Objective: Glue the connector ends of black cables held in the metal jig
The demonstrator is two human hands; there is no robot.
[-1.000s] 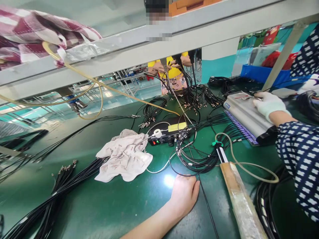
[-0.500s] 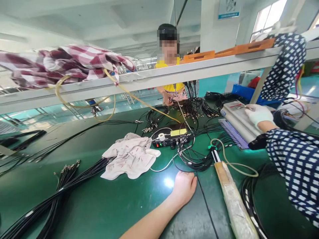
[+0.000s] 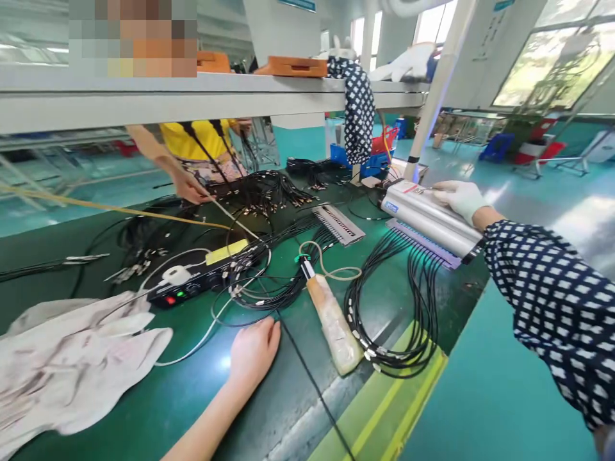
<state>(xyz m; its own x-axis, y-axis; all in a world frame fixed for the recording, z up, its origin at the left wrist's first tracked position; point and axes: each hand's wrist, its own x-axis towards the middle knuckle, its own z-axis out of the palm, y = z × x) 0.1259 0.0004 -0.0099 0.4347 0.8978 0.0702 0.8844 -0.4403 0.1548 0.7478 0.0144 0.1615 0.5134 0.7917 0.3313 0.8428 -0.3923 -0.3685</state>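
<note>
Silver unit (image 3: 432, 214) is on the tabletop (image 3: 144, 410), long axis running back-left to front-right. Gloved right hand (image 3: 461, 200) is the nearer one, fingertips at the unit's top; can't tell if its grip is clamped or just resting. Purple strip (image 3: 446, 256) lies along the unit's near edge, cables (image 3: 425, 288) fanning toward the wearer. Bare left hand (image 3: 254, 349) rests well left of the unit, grip curled, underside hidden, contents unclear. Wrapped handle (image 3: 331, 320) and black box (image 3: 192, 291) lie left of the unit. Surface green, cluttered; shelf (image 3: 144, 105) behind, windowed workroom beyond.
</note>
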